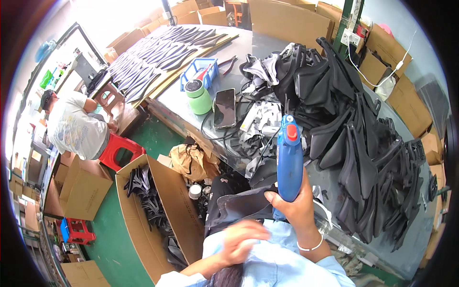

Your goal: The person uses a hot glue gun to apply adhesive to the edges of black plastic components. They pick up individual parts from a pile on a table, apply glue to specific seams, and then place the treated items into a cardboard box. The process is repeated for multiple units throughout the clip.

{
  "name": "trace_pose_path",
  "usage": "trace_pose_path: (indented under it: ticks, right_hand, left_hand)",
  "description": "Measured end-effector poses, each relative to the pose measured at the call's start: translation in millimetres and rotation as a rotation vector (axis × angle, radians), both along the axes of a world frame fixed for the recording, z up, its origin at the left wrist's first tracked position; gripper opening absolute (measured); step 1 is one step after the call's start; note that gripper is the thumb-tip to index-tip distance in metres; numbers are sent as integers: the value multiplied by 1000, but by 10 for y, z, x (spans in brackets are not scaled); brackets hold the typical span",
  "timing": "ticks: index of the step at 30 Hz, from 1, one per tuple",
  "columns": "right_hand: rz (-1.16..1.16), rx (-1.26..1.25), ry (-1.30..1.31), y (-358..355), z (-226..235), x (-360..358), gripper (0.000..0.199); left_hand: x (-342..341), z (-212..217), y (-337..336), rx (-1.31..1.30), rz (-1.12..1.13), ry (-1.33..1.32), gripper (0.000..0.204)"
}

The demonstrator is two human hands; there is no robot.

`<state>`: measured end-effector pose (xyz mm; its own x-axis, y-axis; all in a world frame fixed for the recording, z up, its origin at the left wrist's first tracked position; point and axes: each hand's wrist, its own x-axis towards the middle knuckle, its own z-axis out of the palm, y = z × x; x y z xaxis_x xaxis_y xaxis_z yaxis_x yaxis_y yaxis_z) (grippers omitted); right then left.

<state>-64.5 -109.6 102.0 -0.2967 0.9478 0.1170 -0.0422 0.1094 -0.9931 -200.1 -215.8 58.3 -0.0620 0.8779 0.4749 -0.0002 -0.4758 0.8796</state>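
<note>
Blue glue gun (289, 160) stands upright in our right hand (294, 205), fingers wrapped tight round its grip so the nozzle points away over the table (248, 45). Our left hand (240, 241) lies close to our chest, fingers curled loosely against the dark fabric piece (239, 205) in our lap, pinching nothing that we can tell. Beyond, black shaped pieces (363, 143) heap within reach; a phone (224, 108) and green cup (198, 95) sit aside. Farther left, a seated person (74, 126) works.
</note>
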Motion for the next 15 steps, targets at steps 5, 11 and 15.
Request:
trace_pose_path:
  ticks: [5,11,15]
  right_hand:
    - [133,-29,90,-35,112,-51,48]
    - [160,82,-221,-179,-90,10,63]
    - [257,352,-398,-410,-184,24,67]
  left_hand:
    - [159,-359,142,-325,-84,-628,34]
    - [-85,22,417,-70,107,-765,51]
    - [-262,157,479,182,187,-754,56]
